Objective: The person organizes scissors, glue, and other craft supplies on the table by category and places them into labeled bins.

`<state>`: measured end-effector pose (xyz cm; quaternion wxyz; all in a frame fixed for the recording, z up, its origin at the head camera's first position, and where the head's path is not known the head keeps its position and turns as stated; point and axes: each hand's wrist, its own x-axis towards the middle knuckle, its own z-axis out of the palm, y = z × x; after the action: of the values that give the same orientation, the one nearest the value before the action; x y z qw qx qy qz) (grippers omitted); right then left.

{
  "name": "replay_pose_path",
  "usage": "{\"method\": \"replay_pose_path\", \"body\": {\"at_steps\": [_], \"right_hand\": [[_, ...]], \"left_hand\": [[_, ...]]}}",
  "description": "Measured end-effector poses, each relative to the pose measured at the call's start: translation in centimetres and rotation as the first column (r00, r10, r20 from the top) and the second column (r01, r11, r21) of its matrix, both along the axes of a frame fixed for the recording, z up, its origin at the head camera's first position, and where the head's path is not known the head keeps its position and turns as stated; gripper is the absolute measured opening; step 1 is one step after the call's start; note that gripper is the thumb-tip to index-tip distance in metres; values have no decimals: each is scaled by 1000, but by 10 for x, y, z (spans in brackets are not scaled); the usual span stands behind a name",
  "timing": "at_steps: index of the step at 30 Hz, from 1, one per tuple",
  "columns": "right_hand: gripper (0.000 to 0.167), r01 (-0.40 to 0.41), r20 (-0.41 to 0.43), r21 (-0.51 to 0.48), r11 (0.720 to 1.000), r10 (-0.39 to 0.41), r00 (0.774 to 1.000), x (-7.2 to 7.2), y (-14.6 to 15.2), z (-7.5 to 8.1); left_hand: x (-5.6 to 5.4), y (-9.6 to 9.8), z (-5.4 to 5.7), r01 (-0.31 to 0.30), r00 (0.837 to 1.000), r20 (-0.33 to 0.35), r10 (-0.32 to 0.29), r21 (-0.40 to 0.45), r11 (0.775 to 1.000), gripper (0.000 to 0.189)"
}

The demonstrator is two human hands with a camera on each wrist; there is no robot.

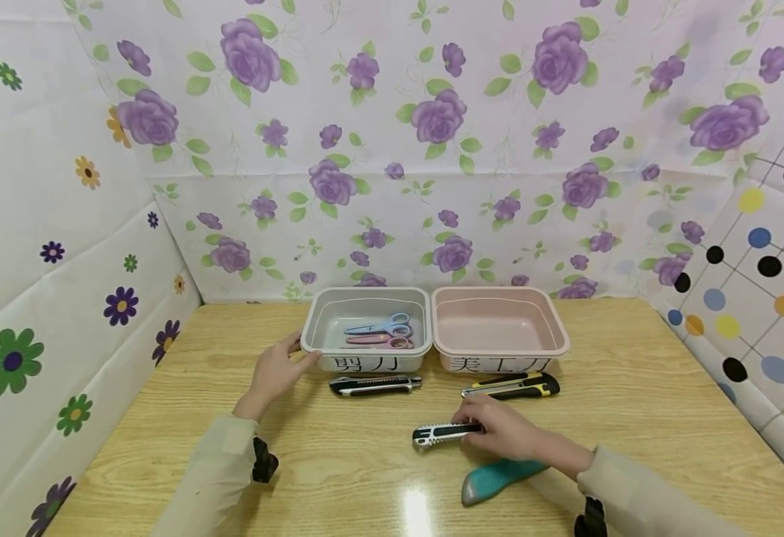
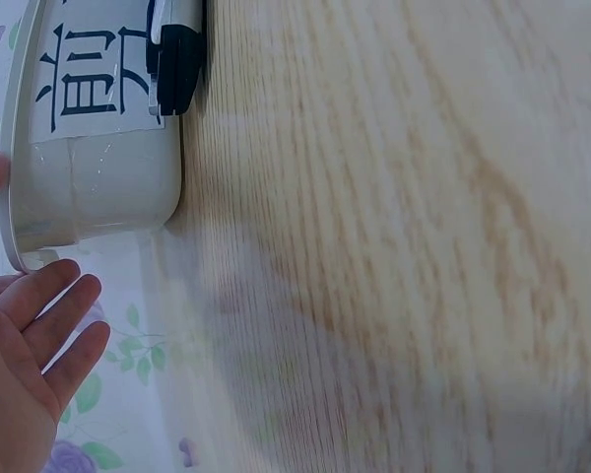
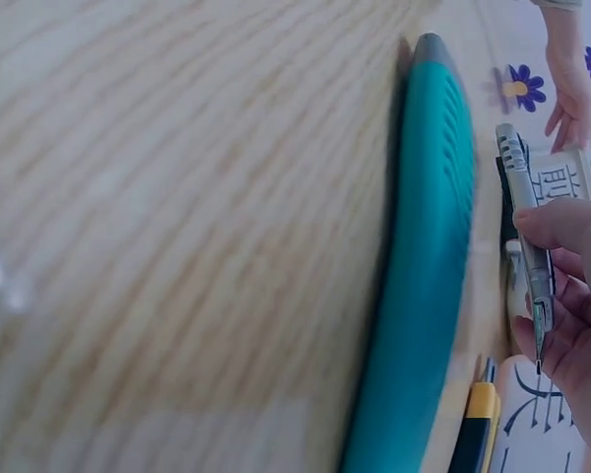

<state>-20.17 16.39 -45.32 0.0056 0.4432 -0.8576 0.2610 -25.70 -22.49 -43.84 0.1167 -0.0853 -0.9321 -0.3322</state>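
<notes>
My left hand (image 1: 276,377) touches the near left corner of a grey-white plastic basket (image 1: 365,293). In the left wrist view its fingers (image 2: 54,315) are extended beside the basket's end, with the thumb at the rim. Inside lie blue scissors (image 1: 381,327) and pink scissors (image 1: 381,341). My right hand (image 1: 499,426) holds a white-and-black utility knife (image 1: 435,434) between thumb and fingers, above the table; the right wrist view shows the knife (image 3: 524,187) too. Below that hand lies a teal tool with a grey end (image 1: 499,481), partly hidden by the forearm.
A pink basket (image 1: 499,289) with a label stands right of the grey-white one. In front of the baskets lie a black-and-silver utility knife (image 1: 374,385) and a yellow-and-black utility knife (image 1: 532,385). A flowered cloth (image 1: 392,201) hangs behind the wooden table (image 1: 338,477).
</notes>
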Motion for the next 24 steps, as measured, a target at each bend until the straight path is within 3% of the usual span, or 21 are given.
{"method": "replay_pose_path", "body": {"at_steps": [9, 24], "right_hand": [[19, -6, -46, -48, 999, 4, 999, -6, 5, 12], [20, 52, -100, -34, 998, -55, 993, -14, 18, 36]], "left_hand": [[0, -1, -1, -4, 1000, 4, 4, -4, 1000, 63], [-2, 0, -1, -1, 1000, -8, 1, -8, 1000, 60]]}}
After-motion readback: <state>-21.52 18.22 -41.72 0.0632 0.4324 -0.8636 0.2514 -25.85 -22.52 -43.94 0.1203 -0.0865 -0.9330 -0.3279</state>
